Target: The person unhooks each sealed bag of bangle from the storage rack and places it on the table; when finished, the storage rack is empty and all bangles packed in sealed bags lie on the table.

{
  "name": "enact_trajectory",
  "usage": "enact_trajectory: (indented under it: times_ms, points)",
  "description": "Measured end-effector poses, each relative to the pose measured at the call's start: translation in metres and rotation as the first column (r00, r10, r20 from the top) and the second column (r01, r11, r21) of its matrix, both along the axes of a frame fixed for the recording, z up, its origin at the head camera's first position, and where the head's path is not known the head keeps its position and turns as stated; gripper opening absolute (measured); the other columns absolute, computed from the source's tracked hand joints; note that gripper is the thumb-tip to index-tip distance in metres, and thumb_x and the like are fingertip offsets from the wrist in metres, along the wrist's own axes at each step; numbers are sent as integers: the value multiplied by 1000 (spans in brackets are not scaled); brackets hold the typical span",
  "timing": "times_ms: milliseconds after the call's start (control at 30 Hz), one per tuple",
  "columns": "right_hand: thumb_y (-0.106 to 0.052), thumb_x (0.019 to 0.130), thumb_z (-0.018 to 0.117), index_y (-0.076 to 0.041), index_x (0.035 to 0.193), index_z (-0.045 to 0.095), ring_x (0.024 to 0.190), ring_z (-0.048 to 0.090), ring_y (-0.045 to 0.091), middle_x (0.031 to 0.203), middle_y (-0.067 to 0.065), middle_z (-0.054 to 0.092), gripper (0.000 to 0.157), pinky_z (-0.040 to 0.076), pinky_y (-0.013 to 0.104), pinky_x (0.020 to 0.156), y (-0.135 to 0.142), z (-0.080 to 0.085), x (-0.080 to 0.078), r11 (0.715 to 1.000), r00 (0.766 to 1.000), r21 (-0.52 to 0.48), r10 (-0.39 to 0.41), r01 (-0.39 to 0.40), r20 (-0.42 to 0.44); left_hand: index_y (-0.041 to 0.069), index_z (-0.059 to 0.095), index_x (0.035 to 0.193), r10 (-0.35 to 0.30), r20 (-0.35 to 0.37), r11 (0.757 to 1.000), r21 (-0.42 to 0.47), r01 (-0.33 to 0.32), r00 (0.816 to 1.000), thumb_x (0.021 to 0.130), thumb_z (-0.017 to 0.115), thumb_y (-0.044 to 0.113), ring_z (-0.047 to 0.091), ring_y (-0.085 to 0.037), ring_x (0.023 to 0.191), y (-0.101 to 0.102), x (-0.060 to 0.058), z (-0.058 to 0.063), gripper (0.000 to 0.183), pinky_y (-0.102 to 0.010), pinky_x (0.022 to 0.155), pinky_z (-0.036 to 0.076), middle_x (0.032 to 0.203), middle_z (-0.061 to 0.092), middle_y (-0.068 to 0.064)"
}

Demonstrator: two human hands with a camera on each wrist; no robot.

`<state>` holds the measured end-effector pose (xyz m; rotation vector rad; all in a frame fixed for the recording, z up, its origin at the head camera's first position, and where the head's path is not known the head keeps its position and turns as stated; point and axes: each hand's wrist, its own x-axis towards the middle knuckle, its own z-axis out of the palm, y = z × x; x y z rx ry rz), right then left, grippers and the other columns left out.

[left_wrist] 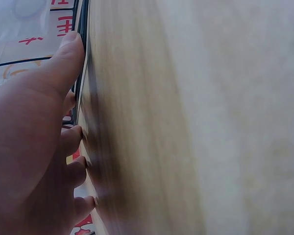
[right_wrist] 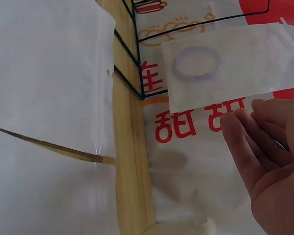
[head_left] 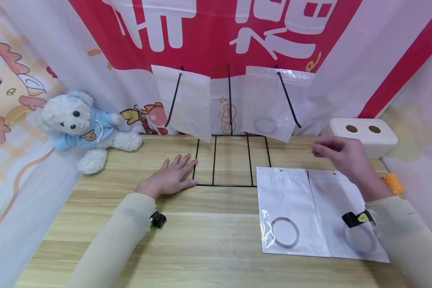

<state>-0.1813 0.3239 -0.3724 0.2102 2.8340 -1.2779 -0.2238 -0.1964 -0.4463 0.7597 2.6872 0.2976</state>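
Observation:
My left hand [head_left: 172, 175] rests with spread fingers on the wooden table, its fingertips at the left side of a black wire rack's base [head_left: 214, 164]. In the left wrist view its thumb [left_wrist: 68, 58] lies along the black wire. Held up in the air, right of the rack, is my right hand [head_left: 340, 154], fingers loosely bent and nothing visible in them. A clear-fronted bag with a pale lilac bangle [head_left: 265, 125] hangs on the rack's right hook [head_left: 289, 100], left of this hand. Another bag [head_left: 185, 102] hangs on the left hook.
Two white zip bags lie side by side at front right, one with a brownish-grey bangle [head_left: 285, 232], the other with a lilac bangle [head_left: 360, 240] partly under my right wrist. Behind stand a white box [head_left: 363, 136] with two holes and, at left, a plush bear [head_left: 90, 128]. Orange cord [head_left: 393, 183] lies at right.

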Motion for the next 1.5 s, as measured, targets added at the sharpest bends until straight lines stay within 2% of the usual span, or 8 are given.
enact_trajectory:
  times_ms: [100,267,433,633,867,967,1133,1500]
  points:
    - [-51,104,67,-17,145,69,103,75,7,135,15,74,53,56,6,81,-5,7,-1,1000,999,10,-4,5,-41,21,19,175,1,0,1000,0,-1,1000,111,51,58,7,-47,168,0,0,0,81,-76,131,5,183,9,-16]
    - [-56,101,68,-22,143,71,98,70,-8,133,6,75,55,56,7,84,-14,21,-5,1000,993,-6,-20,19,-120,22,18,175,2,5,1000,-1,-2,1000,111,51,58,7,-47,168,0,0,1,81,-75,131,5,183,8,-16]
    - [-60,98,70,-27,144,71,104,73,-5,133,-2,75,57,55,8,88,-18,37,-12,998,986,-57,-50,41,-160,22,18,175,0,4,1000,-6,0,1000,111,51,58,8,-47,168,0,0,1,81,-75,132,5,183,8,-15]
    - [-60,95,73,-32,142,73,109,74,-1,135,-4,76,55,56,13,96,-21,56,-23,989,977,-127,-98,75,-190,21,18,175,3,6,1000,-8,-3,1000,111,51,58,8,-47,168,0,0,1,81,-75,132,6,183,9,-15]
    - [-61,91,76,-32,140,74,114,73,4,137,-7,75,57,55,23,110,-25,75,-37,968,959,-226,-162,108,-235,22,18,175,5,0,1000,-9,-5,1000,111,51,58,8,-47,168,1,1,1,81,-75,132,6,183,9,-15]
    - [-65,89,75,-33,141,73,118,70,6,140,-7,74,61,54,29,115,-28,81,-43,967,957,-226,-172,119,-232,21,19,175,6,-2,1000,-3,-6,1000,111,52,57,8,-47,168,1,2,1,81,-75,132,6,183,9,-16]
    - [-66,89,75,-35,144,70,121,67,7,144,-6,71,64,55,32,115,-34,88,-54,965,956,-232,-177,122,-233,21,19,175,11,3,1000,1,-11,1000,111,52,57,7,-47,168,0,1,1,81,-75,132,5,183,9,-16]
    - [-63,84,77,-34,144,70,118,72,9,146,-5,69,66,49,37,122,-44,95,-71,933,952,-347,-190,99,-241,20,19,175,2,-7,1000,9,-2,1000,111,53,56,7,-48,168,-1,0,-2,81,-76,131,6,183,10,-16]
